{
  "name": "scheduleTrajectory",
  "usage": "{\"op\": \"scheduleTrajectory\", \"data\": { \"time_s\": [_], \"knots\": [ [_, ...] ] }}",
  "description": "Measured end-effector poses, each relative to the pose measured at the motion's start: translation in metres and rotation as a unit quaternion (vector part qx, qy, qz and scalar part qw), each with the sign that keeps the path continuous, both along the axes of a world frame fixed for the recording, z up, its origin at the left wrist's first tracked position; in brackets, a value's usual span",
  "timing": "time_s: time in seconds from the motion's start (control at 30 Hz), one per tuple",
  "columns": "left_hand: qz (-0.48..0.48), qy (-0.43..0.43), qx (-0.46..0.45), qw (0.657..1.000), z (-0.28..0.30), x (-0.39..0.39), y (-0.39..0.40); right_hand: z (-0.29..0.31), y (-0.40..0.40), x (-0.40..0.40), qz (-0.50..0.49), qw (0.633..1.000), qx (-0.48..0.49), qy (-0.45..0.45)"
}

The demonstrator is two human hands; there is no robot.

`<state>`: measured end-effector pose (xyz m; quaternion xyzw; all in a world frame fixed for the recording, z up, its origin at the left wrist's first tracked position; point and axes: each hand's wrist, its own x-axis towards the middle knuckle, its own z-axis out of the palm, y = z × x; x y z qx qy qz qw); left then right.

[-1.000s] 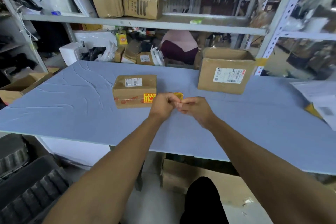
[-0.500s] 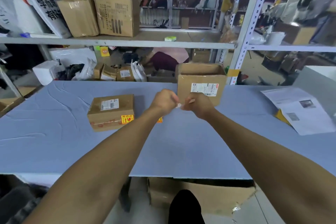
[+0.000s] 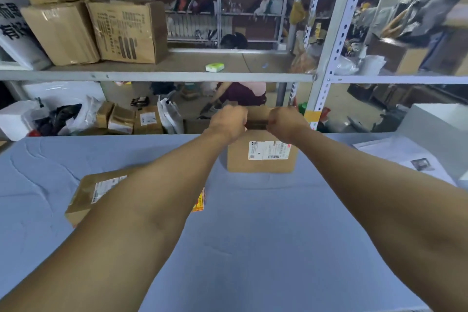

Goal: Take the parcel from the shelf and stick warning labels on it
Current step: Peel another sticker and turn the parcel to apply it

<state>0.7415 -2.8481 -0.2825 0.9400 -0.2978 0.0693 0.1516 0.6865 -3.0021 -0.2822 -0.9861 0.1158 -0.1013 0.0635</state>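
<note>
Overhead, cluttered metal shelving (image 3: 157,75) behind wrinkled blue table (image 3: 253,235), cartons (image 3: 126,30) above.

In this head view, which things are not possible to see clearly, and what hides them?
- Smaller parcel: the left forearm covers most of it.
- Yellow warning label: mostly behind that forearm; text unreadable.
- Top of the taller box: the left hand and right hand hide it, and anything they pinch.
- White shipping label: print too small.
- Papers at right: blurred.
</note>
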Motion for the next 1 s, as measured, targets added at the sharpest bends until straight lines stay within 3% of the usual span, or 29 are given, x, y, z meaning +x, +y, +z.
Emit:
{"op": "scheduleTrajectory", "data": {
  "time_s": [0.13,0.27,0.43,0.67,0.77,0.9,1.0],
  "knots": [
    [0.005,-0.031,0.012,0.999,0.01,0.034,-0.026,-0.005,-0.017,0.029,-0.016,1.0,0.021,0.003],
    [0.002,0.034,0.05,0.998,0.008,0.05,-0.033,-0.012,-0.028,0.042,-0.028,0.997,0.035,0.055],
    [0.012,0.028,0.057,0.998,-0.004,0.037,0.004,-0.019,-0.006,0.038,-0.01,1.0,0.007,0.028],
    [0.055,0.063,0.073,0.994,-0.037,0.007,0.128,-0.036,0.083,0.023,0.068,0.997,0.02,0.025],
    [0.118,0.104,0.072,0.985,-0.055,-0.004,0.207,-0.051,0.132,0.019,0.107,0.994,0.012,0.016],
    [0.204,0.134,0.027,0.969,-0.085,-0.016,0.305,-0.08,0.194,0.015,0.198,0.958,0.205,0.03],
    [0.183,0.199,-0.027,0.962,-0.107,-0.025,0.352,-0.097,0.232,0.012,0.258,0.935,0.228,0.084]
  ]
}}
